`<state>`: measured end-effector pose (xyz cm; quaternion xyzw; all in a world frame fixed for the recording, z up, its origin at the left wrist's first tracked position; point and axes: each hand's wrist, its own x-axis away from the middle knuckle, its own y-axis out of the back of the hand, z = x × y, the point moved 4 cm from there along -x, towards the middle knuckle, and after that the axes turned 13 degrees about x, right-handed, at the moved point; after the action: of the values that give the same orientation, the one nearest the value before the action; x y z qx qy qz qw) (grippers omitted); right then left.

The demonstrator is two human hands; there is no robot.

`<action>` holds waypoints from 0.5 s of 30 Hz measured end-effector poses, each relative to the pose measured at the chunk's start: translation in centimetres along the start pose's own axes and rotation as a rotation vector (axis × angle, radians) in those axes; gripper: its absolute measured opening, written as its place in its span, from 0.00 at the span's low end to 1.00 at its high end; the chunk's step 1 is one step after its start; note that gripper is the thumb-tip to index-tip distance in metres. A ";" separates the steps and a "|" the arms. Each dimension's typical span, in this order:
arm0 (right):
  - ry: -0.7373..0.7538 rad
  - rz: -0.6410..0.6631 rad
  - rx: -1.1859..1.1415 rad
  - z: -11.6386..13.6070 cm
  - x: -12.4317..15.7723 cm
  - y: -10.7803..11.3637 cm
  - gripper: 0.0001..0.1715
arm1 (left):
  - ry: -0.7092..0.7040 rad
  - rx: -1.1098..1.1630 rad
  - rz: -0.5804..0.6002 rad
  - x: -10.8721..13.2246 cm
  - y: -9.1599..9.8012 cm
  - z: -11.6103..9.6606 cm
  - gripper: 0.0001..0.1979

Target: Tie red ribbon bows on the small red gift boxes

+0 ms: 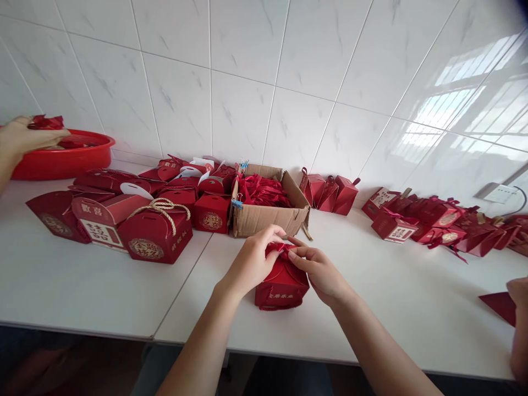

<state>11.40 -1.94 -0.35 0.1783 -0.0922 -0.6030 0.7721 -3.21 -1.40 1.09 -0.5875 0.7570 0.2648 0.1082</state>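
Note:
A small red gift box (282, 286) with gold lettering stands on the white table right before me. At its top is a red ribbon (282, 248), partly covered by my fingers. My left hand (256, 258) pinches the ribbon from the left, thumb against it. From the other side my right hand (319, 267) grips the ribbon too, thumb and index finger meeting near the knot. Just behind the box sits an open cardboard box (270, 220) filled with loose red ribbons (264, 191).
Several red gift boxes (159, 236) stand at left, one with a cord handle. More red boxes (396, 226) lie at right by the tiled wall. Another person's hand (31, 136) is over a red basin (78, 157); a co-worker's hand (518, 297) holds dark red card at far right.

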 end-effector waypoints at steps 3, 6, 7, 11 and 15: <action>-0.012 -0.009 -0.023 -0.1 0.0 -0.1 0.18 | 0.022 0.003 -0.013 -0.1 -0.1 0.3 0.13; -0.028 -0.016 -0.019 -0.4 -0.1 -0.2 0.19 | 0.045 0.022 -0.042 -0.1 -0.3 0.6 0.12; -0.035 -0.018 -0.024 -0.5 -0.1 -0.2 0.19 | 0.051 0.025 -0.051 -0.1 -0.2 0.7 0.12; -0.055 -0.055 -0.054 -0.7 0.0 -0.2 0.18 | 0.036 -0.047 -0.120 0.3 0.8 0.1 0.08; -0.052 -0.062 -0.054 -0.6 0.2 -0.5 0.17 | 0.056 -0.161 0.019 0.9 1.0 -0.6 0.04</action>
<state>11.21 -2.10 -1.11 0.1447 -0.0903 -0.6332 0.7550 -4.29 -2.33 1.38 -0.5940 0.7417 0.3093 0.0368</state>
